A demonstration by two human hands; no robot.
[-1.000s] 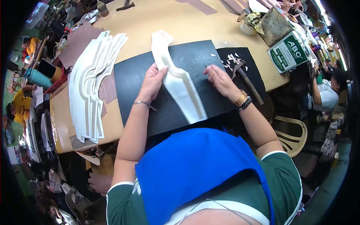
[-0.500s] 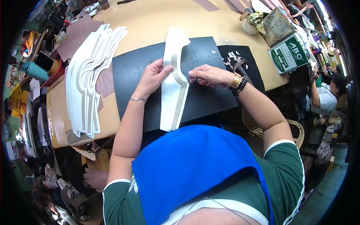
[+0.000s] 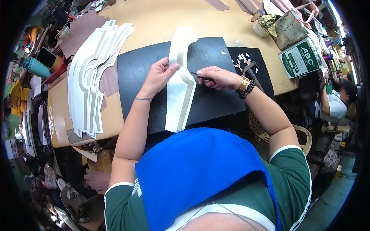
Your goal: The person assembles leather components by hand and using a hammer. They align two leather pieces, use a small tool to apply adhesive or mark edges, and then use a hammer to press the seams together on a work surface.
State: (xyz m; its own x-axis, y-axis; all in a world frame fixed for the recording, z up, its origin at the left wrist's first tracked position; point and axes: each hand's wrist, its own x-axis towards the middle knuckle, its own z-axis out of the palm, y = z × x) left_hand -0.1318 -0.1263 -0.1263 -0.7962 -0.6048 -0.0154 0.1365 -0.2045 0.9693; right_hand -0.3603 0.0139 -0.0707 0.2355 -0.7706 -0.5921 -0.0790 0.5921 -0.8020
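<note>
A long white shaped piece [image 3: 176, 90] with a grey strip along its curved edge lies lengthwise on a black mat [image 3: 138, 69]. My left hand [image 3: 160, 75] grips its left edge, thumb on top and fingers going underneath. In my right hand [image 3: 217, 77] is a pair of small dark scissors [image 3: 208, 79], their tip at the inward curve of the piece's right edge. My fingers cover most of the scissors. To the left, a fanned stack of similar white pieces [image 3: 83, 92] with grey strips rests on the table.
A hammer [image 3: 250, 69] and white scraps [image 3: 242, 59] lie on a smaller black sheet [image 3: 263, 71] at right. Beyond stand a green-and-white can [image 3: 298, 57], a stained metal box [image 3: 288, 30] and a cup [image 3: 260, 30]. Mauve sheets [image 3: 83, 32] lie far left on the tan table [image 3: 154, 19].
My right hand has turned slightly, and the dark scissors now show at the piece's curved edge. My left hand keeps its hold. The whole view has shifted a little.
</note>
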